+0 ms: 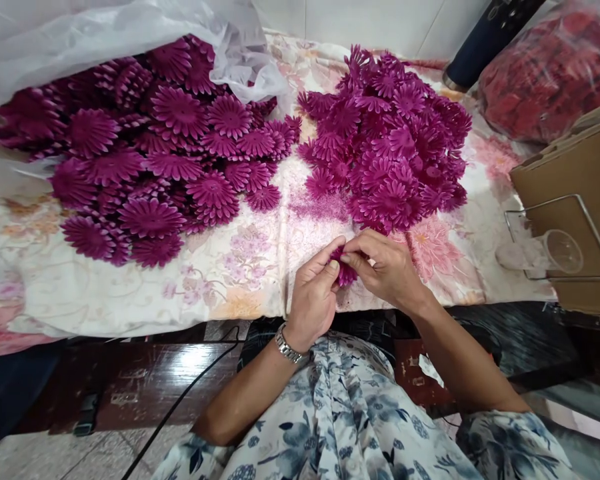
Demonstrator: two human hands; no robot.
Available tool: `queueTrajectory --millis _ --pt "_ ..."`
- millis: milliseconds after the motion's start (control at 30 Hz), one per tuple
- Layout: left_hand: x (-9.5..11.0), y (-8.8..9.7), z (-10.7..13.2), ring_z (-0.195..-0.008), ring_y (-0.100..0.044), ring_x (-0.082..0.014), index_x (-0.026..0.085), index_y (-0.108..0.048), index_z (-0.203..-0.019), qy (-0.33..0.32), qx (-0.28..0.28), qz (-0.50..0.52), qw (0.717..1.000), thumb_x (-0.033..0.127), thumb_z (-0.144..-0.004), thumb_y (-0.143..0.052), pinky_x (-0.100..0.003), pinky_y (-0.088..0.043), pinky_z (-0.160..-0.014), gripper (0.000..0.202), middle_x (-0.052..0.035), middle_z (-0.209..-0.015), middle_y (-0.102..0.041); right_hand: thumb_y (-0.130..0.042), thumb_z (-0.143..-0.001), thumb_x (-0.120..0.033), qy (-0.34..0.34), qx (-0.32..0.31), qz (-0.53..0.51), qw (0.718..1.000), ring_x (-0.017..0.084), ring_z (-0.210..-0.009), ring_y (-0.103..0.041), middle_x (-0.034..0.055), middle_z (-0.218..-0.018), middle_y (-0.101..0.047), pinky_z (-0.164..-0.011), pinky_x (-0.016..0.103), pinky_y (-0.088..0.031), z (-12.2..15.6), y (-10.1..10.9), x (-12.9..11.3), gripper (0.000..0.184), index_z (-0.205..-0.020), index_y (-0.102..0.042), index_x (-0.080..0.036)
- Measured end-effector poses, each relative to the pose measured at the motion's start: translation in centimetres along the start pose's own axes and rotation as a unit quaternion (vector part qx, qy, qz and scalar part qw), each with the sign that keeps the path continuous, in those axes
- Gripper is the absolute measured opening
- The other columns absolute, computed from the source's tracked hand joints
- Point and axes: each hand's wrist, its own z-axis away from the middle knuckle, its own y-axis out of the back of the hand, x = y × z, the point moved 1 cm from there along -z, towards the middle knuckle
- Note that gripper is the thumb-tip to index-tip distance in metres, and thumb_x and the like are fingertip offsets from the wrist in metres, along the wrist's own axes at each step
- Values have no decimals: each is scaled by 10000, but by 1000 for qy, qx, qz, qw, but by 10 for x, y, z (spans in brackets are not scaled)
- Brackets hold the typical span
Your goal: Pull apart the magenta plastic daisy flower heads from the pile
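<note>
Observed: 2 pinches, left hand [314, 290] and right hand [387, 265], on a flower [349, 275]; light, even pressure likely prevents crushing.

The left hand [316, 293] and right hand [384, 265] pinch a purple flower [347, 273] between them, just above the near edge of a floral tablecloth [240, 287]. Behind them, purple flowers lie in two heaps, the left heap [155, 153] spilling from a plastic bag [110, 33], the right heap [390, 147] loose.
</note>
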Motion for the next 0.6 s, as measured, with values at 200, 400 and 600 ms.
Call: queueTrajectory --millis 200,400,600 --pt "7 -2 5 -1000 -639 -197 195 -706 -1008 11 -9 0 1000 231 -696 -703 -341 -445 -943 314 -71 -1024 -722 -488 -880 -231 -75 200 231 949 204 -812 -532 73 -822 -588 -720 363 -441 -29 49 49 89 -898 -568 -197" --pt "13 -4 -2 -796 -657 -122 181 -705 -1009 20 3 25 999 204 -688 -695 -234 -487 -798 322 -40 -903 -730 -564 -854 -263 -21 75 67 995 156 -753 -544 45 -809 -590 -645 291 -464 -21 37 19 113 -952 -570 -207" --pt "8 -3 -3 -777 -630 -118 156 -716 -994 39 2 25 999 216 -709 -668 -226 -478 -756 295 -76 -970 -719 -499 -888 -196 7 -18 -49 999 112 -626 -501 -3 -656 -534 -580 242 -413 -1 -2 -9 140 -749 -515 -187"
